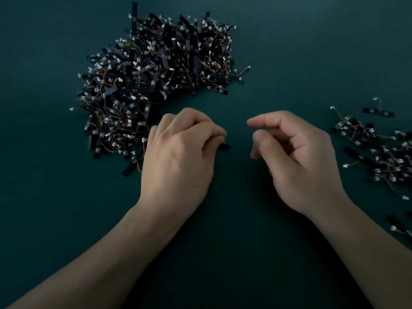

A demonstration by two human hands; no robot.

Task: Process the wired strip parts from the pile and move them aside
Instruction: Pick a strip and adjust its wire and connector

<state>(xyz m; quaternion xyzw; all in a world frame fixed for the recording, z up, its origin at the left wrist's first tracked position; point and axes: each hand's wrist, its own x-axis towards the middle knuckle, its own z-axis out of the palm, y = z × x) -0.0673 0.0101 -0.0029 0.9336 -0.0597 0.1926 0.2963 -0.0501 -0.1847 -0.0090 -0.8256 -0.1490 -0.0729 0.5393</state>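
Head view, the only one.

The pile (156,70) of wired strip parts is lying on the dark green table (289,52), up and left of centre: black strips, thin orange wires and white plugs, all tangled. A smaller set-aside group (383,157) is spreading along the right edge, well apart from the pile.

The left hand (178,157) is hovering just beside the pile's near edge, knuckles up and fingers curled under. It is gripping one strip part (224,146). Only a short black end is poking out past the fingertips; the rest is hidden under the palm.

The right hand (298,157) is sitting between the left hand and the set-aside group. Its forefinger and thumb are parted and pointing toward the held strip, the other fingers loosely curled. It is holding nothing visible. Its edges are slightly blurred.

Judgement: the right hand is probably getting ready to take the exposed end.

Risks from here:
- The left hand is sitting against the tangle, so a trailing wire may be snagging neighbours and dragging extra parts out.
- Very little of the strip is showing, so a pinch there could be slipping off.
- Pulling on a wire instead of the strip could be straining the joint.
- Loose parts on the right could be getting swept off the table edge.
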